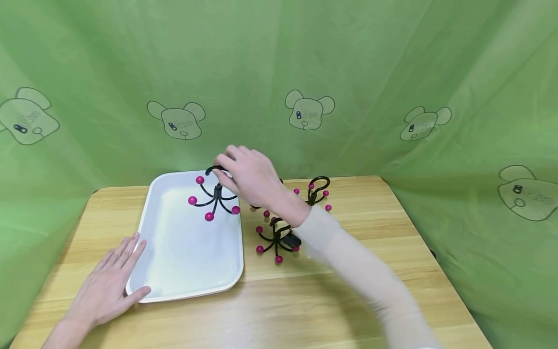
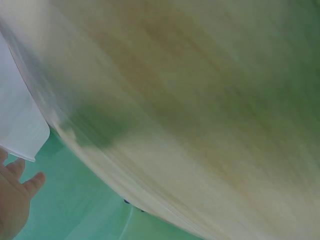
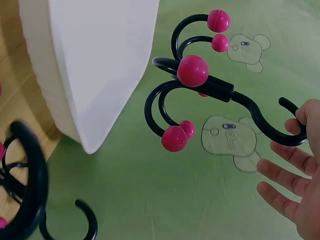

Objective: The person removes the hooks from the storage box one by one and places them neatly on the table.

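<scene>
Over the far right part of a white tray (image 1: 187,261), my right hand (image 1: 250,177) pinches the curved hook handle of a black claw massager (image 1: 217,194) (image 3: 220,89). Its thin curved arms end in pink balls and hang downward. In the right wrist view, thumb and index finger of the right hand (image 3: 300,175) meet at the hook, the other fingers spread away. My left hand (image 1: 106,286) lies with straight fingers at the tray's left rim, thumb near its front corner. The left wrist view catches part of that hand (image 2: 15,195) beside the tray (image 2: 20,110).
Right of the tray, more black massagers with pink balls stand on the wooden table (image 1: 305,305): one nearer (image 1: 276,237), one at the back right (image 1: 313,198), and another partly hidden by the right forearm. A green curtain (image 1: 366,63) with mouse-face prints hangs behind the table.
</scene>
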Demonstrator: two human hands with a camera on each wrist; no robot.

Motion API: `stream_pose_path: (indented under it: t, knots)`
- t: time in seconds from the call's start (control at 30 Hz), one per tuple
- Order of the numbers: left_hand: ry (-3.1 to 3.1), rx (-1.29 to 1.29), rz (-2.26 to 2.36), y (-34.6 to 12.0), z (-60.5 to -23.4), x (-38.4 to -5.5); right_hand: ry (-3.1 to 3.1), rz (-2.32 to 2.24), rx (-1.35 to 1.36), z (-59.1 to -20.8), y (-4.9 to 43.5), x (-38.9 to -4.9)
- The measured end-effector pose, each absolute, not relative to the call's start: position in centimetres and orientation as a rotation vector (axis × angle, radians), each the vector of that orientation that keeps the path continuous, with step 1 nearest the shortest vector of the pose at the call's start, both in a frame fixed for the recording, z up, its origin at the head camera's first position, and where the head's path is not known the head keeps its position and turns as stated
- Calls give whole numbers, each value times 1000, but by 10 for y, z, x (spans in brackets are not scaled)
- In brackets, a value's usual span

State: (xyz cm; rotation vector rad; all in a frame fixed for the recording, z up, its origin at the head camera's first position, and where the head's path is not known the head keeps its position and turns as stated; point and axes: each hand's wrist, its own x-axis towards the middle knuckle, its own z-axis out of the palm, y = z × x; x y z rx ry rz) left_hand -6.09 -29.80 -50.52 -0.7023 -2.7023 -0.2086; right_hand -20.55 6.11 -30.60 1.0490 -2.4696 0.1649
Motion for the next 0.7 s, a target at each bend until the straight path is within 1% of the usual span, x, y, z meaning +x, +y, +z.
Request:
stream_pose_path:
  t: [0.7]
  knots:
    - [-2713, -705, -231, -299, -506, -61, -2450, 297, 943, -303, 139, -199]
